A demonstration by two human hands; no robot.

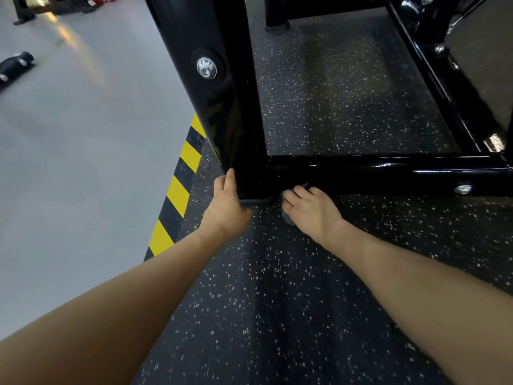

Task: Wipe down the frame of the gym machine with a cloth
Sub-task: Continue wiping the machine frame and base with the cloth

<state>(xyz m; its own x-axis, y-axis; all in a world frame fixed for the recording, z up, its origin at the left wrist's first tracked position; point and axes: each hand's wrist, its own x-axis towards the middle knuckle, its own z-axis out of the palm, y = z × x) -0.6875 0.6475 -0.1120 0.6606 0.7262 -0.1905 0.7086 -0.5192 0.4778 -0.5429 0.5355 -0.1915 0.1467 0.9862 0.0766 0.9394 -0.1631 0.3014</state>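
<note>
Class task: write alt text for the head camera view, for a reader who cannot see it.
Seen from above, a person's right hand presses a grey cloth against the foot of a glossy black gym machine frame. The left hand rests on the upright post's base, above speckled dark floor edged with yellow-black hazard tape.

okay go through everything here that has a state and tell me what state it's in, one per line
left hand: resting against the upright post's base
right hand: gripping the cloth at the crossbar
cloth: bunched, mostly hidden under the hand
upright post: standing, glossy
bolt: seated in post
</note>
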